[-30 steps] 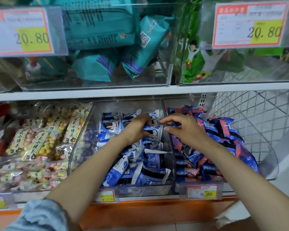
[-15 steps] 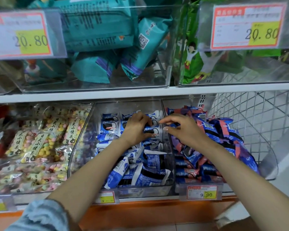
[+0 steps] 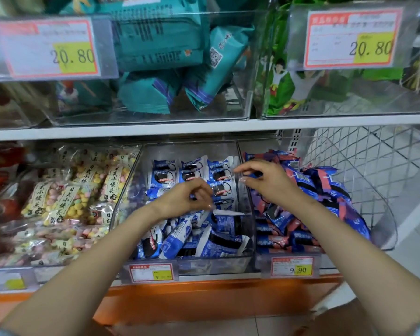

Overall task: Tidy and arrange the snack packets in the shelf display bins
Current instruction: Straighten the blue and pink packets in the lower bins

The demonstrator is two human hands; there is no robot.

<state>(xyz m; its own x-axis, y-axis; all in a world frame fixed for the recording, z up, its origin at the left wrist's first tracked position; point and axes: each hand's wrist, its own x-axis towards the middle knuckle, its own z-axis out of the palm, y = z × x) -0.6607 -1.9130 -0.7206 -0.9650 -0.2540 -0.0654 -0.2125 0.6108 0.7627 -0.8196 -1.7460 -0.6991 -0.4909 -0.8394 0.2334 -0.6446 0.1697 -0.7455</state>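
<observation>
Head view: a shop display is being looked down on, and the clear middle bin (image 3: 214,265) is being used as the reference point. Blue-and-white snack packets (image 3: 218,241) are being kept inside this bin. A neat upright row is being shown at its back, and loose ones are lying jumbled at its front.

The left hand (image 3: 184,198) is being held over the centre of the bin, with its fingers curled downward close to the packets. Whether anything is being pinched cannot be told. The right hand (image 3: 267,183) is being held over the bin's right wall. Its fingers are loosely bent, and nothing is seen between the slightly parted index finger and thumb.

Right of the bin, blue-and-pink packets (image 3: 325,187) are being piled in a neighbouring bin (image 3: 383,214). Left of the bin, bags of small pastel balls (image 3: 66,202) are being stacked.

Above the bin, on the upper shelf (image 3: 131,128), teal packets (image 3: 155,44) are being stored behind a price tag (image 3: 51,49) reading 20.80. Just below and right of the bin's front, a smaller tag (image 3: 292,266) reading 9.90 is being displayed.
</observation>
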